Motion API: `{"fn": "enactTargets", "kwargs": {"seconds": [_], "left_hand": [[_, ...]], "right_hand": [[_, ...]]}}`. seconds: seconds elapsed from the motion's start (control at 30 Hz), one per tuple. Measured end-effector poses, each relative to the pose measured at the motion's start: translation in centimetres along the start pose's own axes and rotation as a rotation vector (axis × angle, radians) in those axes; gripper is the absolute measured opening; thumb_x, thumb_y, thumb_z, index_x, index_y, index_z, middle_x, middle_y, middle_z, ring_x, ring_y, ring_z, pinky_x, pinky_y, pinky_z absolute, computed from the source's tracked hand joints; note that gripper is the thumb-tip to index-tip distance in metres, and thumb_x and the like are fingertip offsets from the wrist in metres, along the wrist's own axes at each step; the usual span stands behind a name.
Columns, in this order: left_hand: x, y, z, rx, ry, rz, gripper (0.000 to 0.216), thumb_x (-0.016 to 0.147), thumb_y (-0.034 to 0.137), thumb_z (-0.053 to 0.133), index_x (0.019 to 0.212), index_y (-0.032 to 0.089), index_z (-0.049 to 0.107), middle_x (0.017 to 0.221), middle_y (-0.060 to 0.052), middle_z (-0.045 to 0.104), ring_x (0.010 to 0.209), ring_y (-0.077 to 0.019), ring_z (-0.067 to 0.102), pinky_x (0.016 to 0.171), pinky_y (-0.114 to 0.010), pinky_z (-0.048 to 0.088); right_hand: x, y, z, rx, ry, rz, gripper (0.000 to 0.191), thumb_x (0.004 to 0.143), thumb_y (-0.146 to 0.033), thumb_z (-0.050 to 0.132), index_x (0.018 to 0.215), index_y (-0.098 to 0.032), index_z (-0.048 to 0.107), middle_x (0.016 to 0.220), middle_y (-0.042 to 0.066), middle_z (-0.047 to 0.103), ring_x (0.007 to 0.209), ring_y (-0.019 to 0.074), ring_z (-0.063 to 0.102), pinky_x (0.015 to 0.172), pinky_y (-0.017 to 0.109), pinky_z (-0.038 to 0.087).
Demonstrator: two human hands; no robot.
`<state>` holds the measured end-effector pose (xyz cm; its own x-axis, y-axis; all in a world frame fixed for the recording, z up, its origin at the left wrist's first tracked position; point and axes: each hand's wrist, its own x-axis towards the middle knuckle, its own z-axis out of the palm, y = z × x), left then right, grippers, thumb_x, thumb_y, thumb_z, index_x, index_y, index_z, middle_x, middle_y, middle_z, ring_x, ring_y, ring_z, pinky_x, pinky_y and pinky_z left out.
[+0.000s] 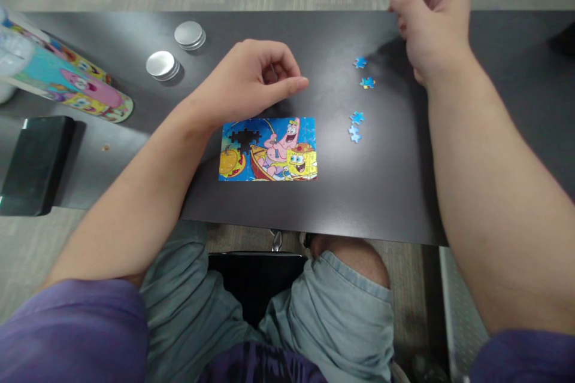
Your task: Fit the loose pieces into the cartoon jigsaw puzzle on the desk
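A small cartoon jigsaw puzzle [268, 149] lies on the dark table [314, 203], nearly whole, with a gap near its upper left. My left hand [251, 81] rests just above the puzzle, fingers curled loosely, thumb stretched out, nothing visible in it. Several loose blue pieces [359, 63] lie to the right of the puzzle, one [367, 82] below another, and two more [356, 125] lower down. My right hand [433, 18] is raised over the table's far edge, fingers pinched together; whether a piece is in them I cannot make out.
Two round metal lids [160, 64] [189, 33] sit at the back left. A cartoon-printed tube [67, 81] lies at the far left. A black phone-like slab [36, 161] lies on the left edge. My knees and a chair are under the table.
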<state>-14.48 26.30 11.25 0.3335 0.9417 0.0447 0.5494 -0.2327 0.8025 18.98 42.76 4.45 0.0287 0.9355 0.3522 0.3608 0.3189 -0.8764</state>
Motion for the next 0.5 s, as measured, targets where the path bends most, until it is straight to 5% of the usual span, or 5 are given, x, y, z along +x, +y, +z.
{"fn": "enactTargets", "kwargs": {"seconds": [0.23, 0.4, 0.5], "left_hand": [[0.9, -2.2, -0.2, 0.064, 0.056, -0.074, 0.046, 0.095, 0.083, 0.088, 0.114, 0.042, 0.087, 0.100, -0.001, 0.086, 0.099, -0.0253, 0.071, 0.092, -0.048, 0.062], [4.6, 0.8, 3.1, 0.212, -0.067, 0.085, 0.036, 0.096, 0.061, 0.088, 0.122, 0.035, 0.087, 0.113, -0.003, 0.088, 0.094, -0.0226, 0.071, 0.100, -0.045, 0.061], [8.2, 2.5, 5.8, 0.311, -0.128, 0.210, 0.037, 0.092, 0.045, 0.090, 0.126, 0.029, 0.086, 0.126, -0.008, 0.087, 0.111, -0.0252, 0.076, 0.114, -0.045, 0.059]], "right_hand": [[-0.1, 0.3, 0.0, 0.020, -0.006, 0.002, 0.043, 0.107, -0.040, 0.098, 0.081, -0.040, 0.064, 0.086, 0.002, 0.062, 0.085, 0.0293, 0.048, 0.092, 0.048, 0.049], [-0.4, -0.1, 0.3, 0.032, 0.021, 0.034, 0.047, 0.106, -0.051, 0.103, 0.082, -0.038, 0.064, 0.084, 0.000, 0.062, 0.090, 0.0287, 0.051, 0.097, 0.047, 0.053], [-0.5, -0.4, 0.6, 0.042, 0.024, 0.041, 0.050, 0.105, -0.046, 0.106, 0.082, -0.035, 0.064, 0.083, -0.001, 0.061, 0.091, 0.0272, 0.053, 0.098, 0.045, 0.054]]}}
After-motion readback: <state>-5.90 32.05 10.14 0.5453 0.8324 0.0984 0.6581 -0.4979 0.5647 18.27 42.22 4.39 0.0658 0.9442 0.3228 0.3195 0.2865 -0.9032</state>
